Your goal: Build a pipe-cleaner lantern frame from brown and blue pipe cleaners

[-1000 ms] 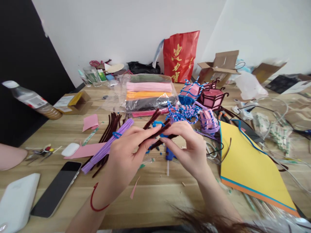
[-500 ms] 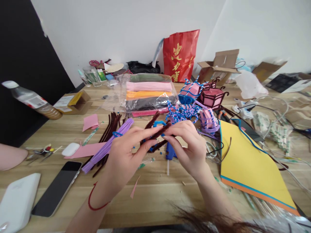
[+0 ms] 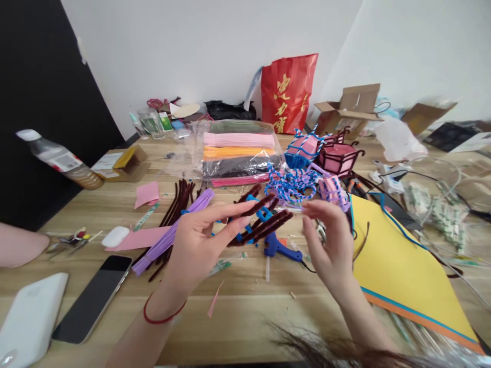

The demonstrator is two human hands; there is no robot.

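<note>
Between the thumb and fingers of my left hand (image 3: 203, 237) is a small frame of dark brown and blue pipe cleaners (image 3: 264, 220), held above the table. Its brown ends point right. My right hand (image 3: 332, 240) hangs apart from it, fingers curved and spaced, with nothing seen in them. Below the frame lies a blue glue gun (image 3: 282, 249) with a clear glue stick (image 3: 267, 269) near it. Under and beside my left hand are a bundle of purple pipe cleaners (image 3: 148, 258) and loose dark brown pipe cleaners (image 3: 177, 202).
Behind lie a clear bag of coloured pipe cleaners (image 3: 238, 153), twisted blue-and-white pipe cleaners (image 3: 291, 185) and pink lanterns (image 3: 337, 157). Yellow sheets (image 3: 406, 255) lie right. A phone (image 3: 94, 299), a white power bank (image 3: 32, 319) and a bottle (image 3: 61, 161) are at left.
My right hand has let go of the pipe cleaner frame and moved right. My left hand keeps hold of it, and more of the frame and the glue gun now shows.
</note>
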